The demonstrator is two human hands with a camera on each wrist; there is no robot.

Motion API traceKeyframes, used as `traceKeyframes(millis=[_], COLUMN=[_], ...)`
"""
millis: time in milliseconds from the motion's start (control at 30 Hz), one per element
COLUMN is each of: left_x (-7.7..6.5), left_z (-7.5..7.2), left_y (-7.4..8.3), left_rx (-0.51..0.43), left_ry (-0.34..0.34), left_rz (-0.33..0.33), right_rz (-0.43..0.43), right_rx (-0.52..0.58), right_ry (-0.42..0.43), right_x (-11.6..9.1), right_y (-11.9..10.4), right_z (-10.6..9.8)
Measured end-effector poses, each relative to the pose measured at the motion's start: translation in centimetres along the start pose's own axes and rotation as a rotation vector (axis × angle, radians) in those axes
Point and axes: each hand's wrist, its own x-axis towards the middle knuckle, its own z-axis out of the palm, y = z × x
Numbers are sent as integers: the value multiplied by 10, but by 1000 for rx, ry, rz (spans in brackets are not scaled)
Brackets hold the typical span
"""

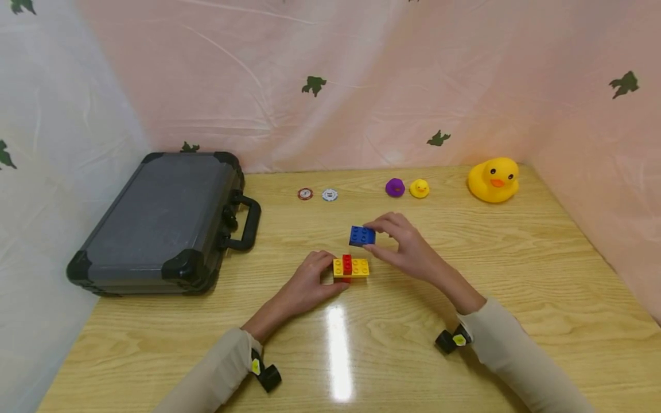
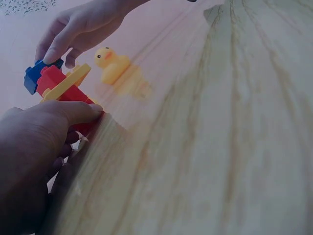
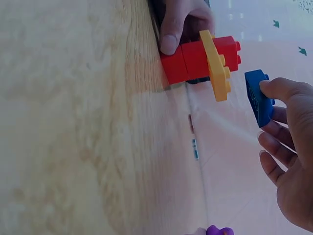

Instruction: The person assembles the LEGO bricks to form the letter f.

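My left hand (image 1: 307, 289) grips the lower red bricks (image 3: 185, 62) of a small toy-brick stack standing on the table. Across these bricks lies a long yellow brick (image 1: 361, 267), and another red brick (image 1: 347, 264) sits on top of it. Between thumb and fingers of my right hand (image 1: 410, 246) is a blue brick (image 1: 359, 236), studs up in the head view. The right wrist view shows the blue brick (image 3: 259, 98) in the air, slightly tilted and apart from the stack. In the left wrist view, the stack partly covers the blue brick (image 2: 33, 78).
A grey case (image 1: 155, 223) with black corners and handle stands at the left. Along the back lie a red-rimmed chip (image 1: 305, 194), a pale chip (image 1: 329, 195), a purple duck (image 1: 395, 187), a small yellow duck (image 1: 419, 189) and a large yellow duck (image 1: 493, 180).
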Motion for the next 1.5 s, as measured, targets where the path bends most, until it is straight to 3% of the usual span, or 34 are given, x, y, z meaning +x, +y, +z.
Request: traceKeyframes(millis=[233,467,733,1167,1500], left_x=[0,0,1,1,1], left_z=[0,0,-1,-1,-2], left_y=[1,0,1,1,1], left_rx=[2,1,-5,6,-12], left_ry=[-1,4,-6,-2,-8], left_rz=[3,14,5,13,14], right_rz=[-31,-74,-53,-89,-116], right_rx=[43,56,75,95,-2], right_ry=[-64,-71,-116,-140,-208], right_x=[-7,-10,-12,-8,-4], right_y=[-13,-17,-18,-19,-23], right_z=[-1,1,1,1,-4])
